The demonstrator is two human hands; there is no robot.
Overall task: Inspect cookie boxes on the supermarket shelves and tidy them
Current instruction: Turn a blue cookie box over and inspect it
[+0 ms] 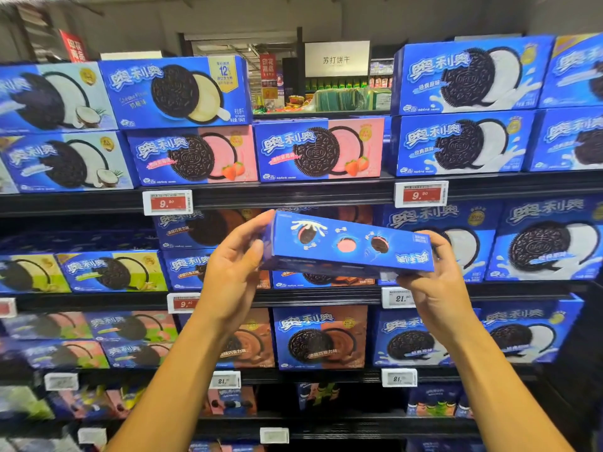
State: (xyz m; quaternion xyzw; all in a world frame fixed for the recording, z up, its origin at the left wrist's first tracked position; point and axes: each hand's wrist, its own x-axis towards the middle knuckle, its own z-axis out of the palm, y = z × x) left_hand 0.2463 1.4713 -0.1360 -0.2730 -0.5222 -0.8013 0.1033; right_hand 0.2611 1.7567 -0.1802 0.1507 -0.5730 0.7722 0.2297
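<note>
Cookie box [349, 246] — light, stiff card, I judge; left hand [233, 272] and right hand [434, 282] grip its ends — best hold.

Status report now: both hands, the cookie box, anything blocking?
Left hand and right hand each grip one end of the cookie box. Box off the shelf, tilted, narrow side to camera. Nothing blocking.

Red price tags [167, 202] clipped along the shelf edges, one at left reading 9.90, another [421, 194] to the right. Lower down, white tags [398, 377] showing 21. Through the gap up top, a white sign [336, 59] hangs in the next aisle, green packs [339, 98] stacked below it. Far left, a red banner [74, 47].
</note>
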